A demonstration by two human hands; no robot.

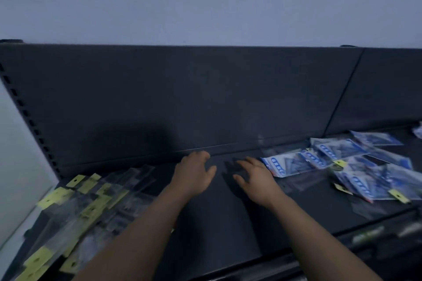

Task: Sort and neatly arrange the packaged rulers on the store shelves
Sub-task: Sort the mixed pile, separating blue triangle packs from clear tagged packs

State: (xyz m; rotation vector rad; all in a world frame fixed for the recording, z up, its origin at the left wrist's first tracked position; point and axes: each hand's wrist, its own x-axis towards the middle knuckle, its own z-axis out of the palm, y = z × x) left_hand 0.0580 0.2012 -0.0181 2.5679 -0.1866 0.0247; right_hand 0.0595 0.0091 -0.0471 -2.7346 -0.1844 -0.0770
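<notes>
Shop: slotted shelf, packaged rulers

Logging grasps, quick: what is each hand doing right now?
The left hand is open, holding nothing.
The right hand is open, holding nothing.

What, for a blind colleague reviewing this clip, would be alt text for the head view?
A person's left hand and right hand reach out empty over the bare middle of a dark shelf. Clear packets with yellow tabs lie piled on the left; blue packets lie scattered on the right.
</notes>
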